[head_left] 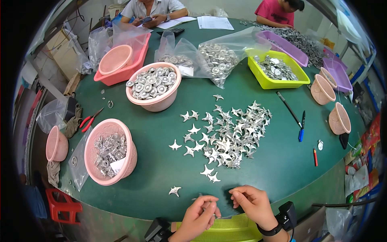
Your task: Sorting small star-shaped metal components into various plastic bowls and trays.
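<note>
My left hand [200,214] is at the table's near edge, fingers curled and thumb drawn in; whatever it may hold is hidden. Close by on the right, my right hand [253,203] has thumb and fingers pinched together, and I cannot make out anything between them. Both hands are above the rim of a yellow-green basket [234,226] below the table edge. Beyond them spreads a pile of silver star-shaped metal pieces [238,137], several lying loose on its left side. One single star-shaped piece [175,191] lies left of my left hand.
Pink baskets hold silver metal parts [109,155] and round metal pieces [151,83]. Behind are clear bags of parts [217,60] and a yellow-green tray [278,82]. Red-handled pliers [91,119] lie left, pens [301,129] right. Two people sit across the green table [161,169].
</note>
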Action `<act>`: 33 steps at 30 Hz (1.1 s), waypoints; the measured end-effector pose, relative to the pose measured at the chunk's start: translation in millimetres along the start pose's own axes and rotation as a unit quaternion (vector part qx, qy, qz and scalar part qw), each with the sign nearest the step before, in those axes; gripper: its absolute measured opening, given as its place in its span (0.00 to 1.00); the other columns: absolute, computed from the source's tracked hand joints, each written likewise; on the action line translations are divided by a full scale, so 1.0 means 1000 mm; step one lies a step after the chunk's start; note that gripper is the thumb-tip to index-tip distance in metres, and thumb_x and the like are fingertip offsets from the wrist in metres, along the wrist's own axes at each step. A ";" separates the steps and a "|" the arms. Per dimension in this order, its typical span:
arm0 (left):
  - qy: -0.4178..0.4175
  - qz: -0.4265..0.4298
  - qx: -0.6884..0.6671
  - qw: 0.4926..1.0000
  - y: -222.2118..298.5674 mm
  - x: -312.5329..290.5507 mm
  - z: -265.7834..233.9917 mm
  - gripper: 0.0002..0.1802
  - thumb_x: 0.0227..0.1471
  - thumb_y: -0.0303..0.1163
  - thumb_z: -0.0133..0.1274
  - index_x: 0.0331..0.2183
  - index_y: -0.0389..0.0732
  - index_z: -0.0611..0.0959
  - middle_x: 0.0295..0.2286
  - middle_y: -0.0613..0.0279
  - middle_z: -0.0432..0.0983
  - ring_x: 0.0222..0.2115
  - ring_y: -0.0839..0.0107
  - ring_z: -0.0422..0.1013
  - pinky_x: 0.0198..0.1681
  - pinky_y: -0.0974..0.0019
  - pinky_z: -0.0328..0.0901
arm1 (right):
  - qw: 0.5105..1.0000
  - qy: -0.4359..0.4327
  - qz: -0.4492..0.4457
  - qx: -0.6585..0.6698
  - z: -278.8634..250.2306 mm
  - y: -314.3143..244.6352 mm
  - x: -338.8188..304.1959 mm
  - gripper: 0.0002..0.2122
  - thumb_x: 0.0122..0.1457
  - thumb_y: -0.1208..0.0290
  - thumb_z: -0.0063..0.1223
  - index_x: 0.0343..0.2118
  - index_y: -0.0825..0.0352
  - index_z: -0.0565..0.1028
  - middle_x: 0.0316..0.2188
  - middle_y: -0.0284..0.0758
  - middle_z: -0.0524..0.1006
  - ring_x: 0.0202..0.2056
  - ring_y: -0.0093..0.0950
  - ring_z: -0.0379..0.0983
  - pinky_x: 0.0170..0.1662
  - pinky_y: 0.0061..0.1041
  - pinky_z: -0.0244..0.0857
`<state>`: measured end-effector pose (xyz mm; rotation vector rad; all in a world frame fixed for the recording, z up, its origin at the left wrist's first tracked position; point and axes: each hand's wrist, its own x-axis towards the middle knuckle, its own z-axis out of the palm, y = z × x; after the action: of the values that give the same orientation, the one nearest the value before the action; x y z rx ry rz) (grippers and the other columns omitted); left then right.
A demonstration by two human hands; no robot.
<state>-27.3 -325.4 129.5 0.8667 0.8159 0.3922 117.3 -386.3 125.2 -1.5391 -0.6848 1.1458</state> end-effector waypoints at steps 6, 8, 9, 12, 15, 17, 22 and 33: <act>0.097 0.039 -0.079 0.991 0.000 -0.007 -0.017 0.06 0.50 0.29 0.35 0.25 0.38 0.66 0.15 0.56 0.66 0.08 0.81 0.52 0.08 0.80 0.45 | 0.935 -0.012 -0.242 -0.257 0.016 -0.002 0.005 0.04 0.43 0.77 0.49 0.24 0.67 0.70 0.20 0.36 0.68 0.24 0.34 0.64 0.28 0.27 0.59; 0.126 0.069 -0.097 0.985 0.002 -0.014 -0.031 0.06 0.49 0.29 0.35 0.25 0.38 0.66 0.15 0.56 0.65 0.07 0.80 0.52 0.08 0.80 0.45 | 0.918 -0.041 -0.269 -0.289 0.030 -0.004 0.005 0.07 0.41 0.77 0.51 0.27 0.67 0.70 0.23 0.36 0.67 0.25 0.32 0.63 0.29 0.25 0.58; 0.152 0.099 -0.118 0.976 0.003 -0.017 -0.036 0.06 0.49 0.29 0.35 0.24 0.38 0.66 0.14 0.56 0.65 0.07 0.80 0.52 0.07 0.80 0.45 | 0.909 -0.052 -0.281 -0.305 0.037 -0.005 0.006 0.08 0.41 0.76 0.52 0.28 0.67 0.70 0.25 0.36 0.67 0.27 0.33 0.62 0.30 0.25 0.58; 0.180 0.103 -0.132 0.969 0.005 -0.020 -0.041 0.06 0.48 0.29 0.36 0.24 0.38 0.66 0.14 0.57 0.65 0.07 0.80 0.52 0.07 0.79 0.45 | 0.872 -0.080 -0.317 -0.364 0.050 0.005 0.013 0.12 0.42 0.75 0.50 0.32 0.70 0.67 0.29 0.37 0.63 0.30 0.33 0.61 0.33 0.26 0.58; 0.180 0.079 -0.094 0.976 0.004 -0.023 -0.042 0.05 0.48 0.27 0.37 0.26 0.37 0.67 0.15 0.57 0.66 0.08 0.80 0.53 0.08 0.80 0.46 | 0.877 -0.110 -0.324 -0.338 0.048 0.009 0.015 0.12 0.42 0.75 0.50 0.32 0.72 0.67 0.29 0.39 0.62 0.28 0.34 0.61 0.32 0.26 0.58; 0.170 0.056 -0.048 0.983 0.001 -0.024 -0.038 0.05 0.47 0.26 0.38 0.28 0.36 0.68 0.16 0.57 0.66 0.09 0.81 0.54 0.09 0.80 0.47 | 0.902 -0.108 -0.285 -0.306 0.045 0.005 0.007 0.12 0.41 0.76 0.52 0.31 0.71 0.68 0.30 0.38 0.63 0.27 0.31 0.63 0.30 0.24 0.60; 0.061 0.016 0.033 0.997 -0.005 -0.021 -0.028 0.09 0.48 0.28 0.41 0.33 0.34 0.71 0.19 0.60 0.68 0.13 0.83 0.56 0.14 0.82 0.50 | 0.935 -0.067 -0.263 -0.226 0.038 -0.008 -0.010 0.12 0.37 0.80 0.56 0.29 0.70 0.69 0.29 0.36 0.65 0.26 0.24 0.66 0.28 0.18 0.63; 0.048 0.043 0.035 0.997 -0.006 -0.019 -0.023 0.09 0.48 0.27 0.40 0.31 0.32 0.72 0.20 0.60 0.69 0.14 0.83 0.60 0.14 0.82 0.53 | 0.969 -0.080 -0.210 -0.104 0.031 -0.003 -0.016 0.14 0.40 0.84 0.52 0.32 0.71 0.64 0.32 0.40 0.66 0.32 0.25 0.67 0.34 0.19 0.66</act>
<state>-57.7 -328.4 124.9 0.9556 0.8860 0.4864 83.4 -387.4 133.5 -1.3893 -1.2092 0.9001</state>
